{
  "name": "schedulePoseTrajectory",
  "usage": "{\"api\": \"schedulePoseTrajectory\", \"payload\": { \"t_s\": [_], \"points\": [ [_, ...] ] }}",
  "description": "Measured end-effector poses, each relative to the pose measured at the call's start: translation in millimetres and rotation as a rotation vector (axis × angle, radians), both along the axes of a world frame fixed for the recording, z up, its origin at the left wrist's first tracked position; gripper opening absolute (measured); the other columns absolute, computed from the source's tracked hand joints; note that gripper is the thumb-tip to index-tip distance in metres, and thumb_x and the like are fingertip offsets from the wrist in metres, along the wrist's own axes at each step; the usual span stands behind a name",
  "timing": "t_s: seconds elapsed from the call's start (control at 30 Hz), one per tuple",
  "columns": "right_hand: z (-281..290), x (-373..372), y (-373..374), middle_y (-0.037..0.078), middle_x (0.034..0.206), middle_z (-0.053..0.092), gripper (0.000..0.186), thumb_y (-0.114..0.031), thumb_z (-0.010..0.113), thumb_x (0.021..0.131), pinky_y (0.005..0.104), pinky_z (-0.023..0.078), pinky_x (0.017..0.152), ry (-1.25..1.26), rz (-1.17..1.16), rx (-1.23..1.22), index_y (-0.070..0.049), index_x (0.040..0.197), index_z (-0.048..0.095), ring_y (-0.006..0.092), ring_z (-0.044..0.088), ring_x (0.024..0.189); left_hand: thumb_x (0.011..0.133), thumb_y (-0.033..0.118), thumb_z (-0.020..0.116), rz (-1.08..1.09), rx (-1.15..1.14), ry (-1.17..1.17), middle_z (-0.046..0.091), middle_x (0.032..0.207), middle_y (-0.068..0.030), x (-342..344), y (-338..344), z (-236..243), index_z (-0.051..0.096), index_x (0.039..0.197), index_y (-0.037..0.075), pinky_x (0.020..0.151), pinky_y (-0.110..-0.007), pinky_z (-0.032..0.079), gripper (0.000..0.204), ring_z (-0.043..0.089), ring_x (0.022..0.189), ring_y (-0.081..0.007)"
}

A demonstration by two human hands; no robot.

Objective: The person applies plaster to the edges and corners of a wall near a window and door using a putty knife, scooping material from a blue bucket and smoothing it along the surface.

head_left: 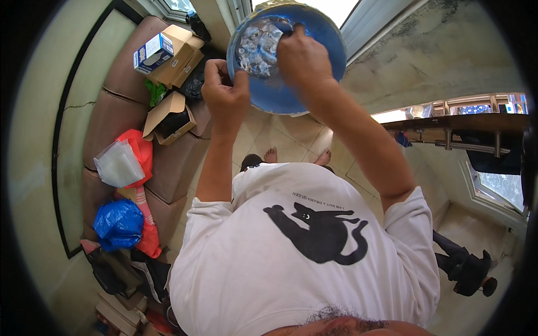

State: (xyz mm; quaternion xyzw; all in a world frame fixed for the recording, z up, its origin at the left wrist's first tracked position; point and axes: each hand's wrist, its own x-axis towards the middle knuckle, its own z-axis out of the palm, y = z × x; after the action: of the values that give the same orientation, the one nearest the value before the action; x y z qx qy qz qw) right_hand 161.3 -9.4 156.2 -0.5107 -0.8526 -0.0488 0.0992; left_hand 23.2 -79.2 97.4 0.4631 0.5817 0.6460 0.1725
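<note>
A round blue plastic vessel (314,78) is raised at the top of the head view, its open side turned toward me. Inside it is a shiny, crumpled, clear-and-blue mass (258,50), whose exact nature I cannot tell. My left hand (226,92) grips the vessel's left rim, fingers curled. My right hand (302,59) reaches into the vessel with fingers bent closed at the right side of that mass; what is in its fingertips is hidden.
A brown sofa (120,84) along the left holds cardboard boxes (168,123), a blue bag (116,224) and red bags (136,145). A wooden shelf (482,123) stands at right, with a black object (471,271) below. A window (330,11) is ahead, tiled floor (291,129) underneath.
</note>
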Motion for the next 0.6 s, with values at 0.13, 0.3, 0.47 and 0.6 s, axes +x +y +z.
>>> {"api": "schedulePoseTrajectory", "payload": {
  "t_s": [0.13,0.3,0.47,0.6],
  "points": [
    [-10.0,-14.7,-13.3,0.021,0.108,0.059,0.018,-0.004,0.068,0.075,0.0343,0.059,0.075,0.037,0.128,0.107,0.004,0.090,0.073,0.0303,0.067,0.095,0.089,0.002,0.061,-0.119,0.022,-0.079,0.051,0.077,0.0035,-3.7,0.2,-4.8,0.051,0.092,0.005,0.057,-0.020,0.039,0.011,0.047,0.066,-0.0023],
    [-14.2,-7.5,-19.1,0.018,0.108,0.059,0.014,-0.005,0.066,0.075,0.0377,0.059,0.074,0.041,0.326,0.060,0.003,0.085,0.073,0.0314,0.065,0.095,0.090,0.002,0.061,-0.106,0.064,-0.070,0.051,0.078,0.0030,-10.6,-3.6,-7.9,0.051,0.093,0.005,0.059,-0.019,0.040,0.010,0.048,0.068,-0.0024],
    [-21.7,10.5,-20.8,0.017,0.108,0.060,0.015,-0.003,0.065,0.076,0.0380,0.059,0.075,0.040,0.346,-0.010,0.003,0.088,0.072,0.0314,0.065,0.095,0.086,0.003,0.063,-0.043,0.006,-0.137,0.054,0.074,0.0016,-3.3,-3.4,-9.1,0.052,0.089,0.003,0.056,-0.020,0.040,0.011,0.047,0.065,-0.0032],
    [-2.8,11.0,-14.9,0.017,0.105,0.059,0.014,-0.002,0.064,0.077,0.0367,0.059,0.074,0.016,0.217,0.120,0.004,0.089,0.070,0.0315,0.065,0.093,0.084,0.004,0.064,-0.006,0.020,-0.061,0.055,0.069,0.0001,-2.1,-2.7,-6.7,0.052,0.086,0.001,0.054,-0.022,0.041,0.013,0.047,0.061,-0.0041]
  ]
}}
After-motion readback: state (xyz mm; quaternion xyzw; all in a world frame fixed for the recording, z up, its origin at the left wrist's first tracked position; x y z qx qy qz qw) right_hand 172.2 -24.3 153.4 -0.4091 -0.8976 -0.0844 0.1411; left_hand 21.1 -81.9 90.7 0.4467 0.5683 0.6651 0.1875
